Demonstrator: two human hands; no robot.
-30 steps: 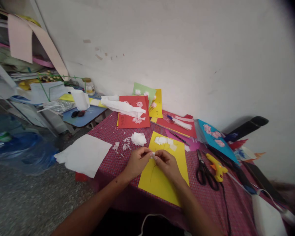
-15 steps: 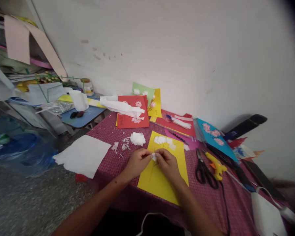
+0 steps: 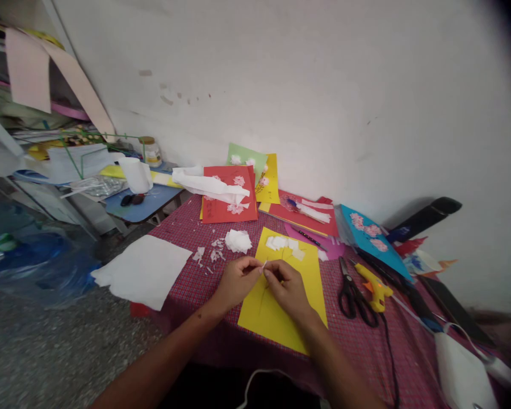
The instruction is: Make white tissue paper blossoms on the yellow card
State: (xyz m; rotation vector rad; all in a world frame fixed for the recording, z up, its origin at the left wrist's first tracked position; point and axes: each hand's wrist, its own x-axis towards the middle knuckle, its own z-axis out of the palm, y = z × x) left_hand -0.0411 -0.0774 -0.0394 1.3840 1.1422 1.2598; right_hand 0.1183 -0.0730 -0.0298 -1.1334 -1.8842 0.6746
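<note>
Bare left forearm [image 3: 170, 358] with a small dark mark, bare right forearm [image 3: 336, 369], bare left grip [image 3: 234, 281], bare right grip [image 3: 287, 291]

Checked-cloth table [image 3: 187, 227] bears yellow card [image 3: 281, 324], scissors [image 3: 355, 295] (glue gun [image 3: 372, 287] just beside).

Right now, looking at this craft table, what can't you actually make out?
Head view throughout.
White scrap pinched by the left hand and right hand: too small, mostly covered by fingertips.
Lines drawn on the yellow sheet: faint, partly under both hands.
White object at lower right: cut off by the bottom edge, blurred.
Jar at far left: label too small to read.
</note>
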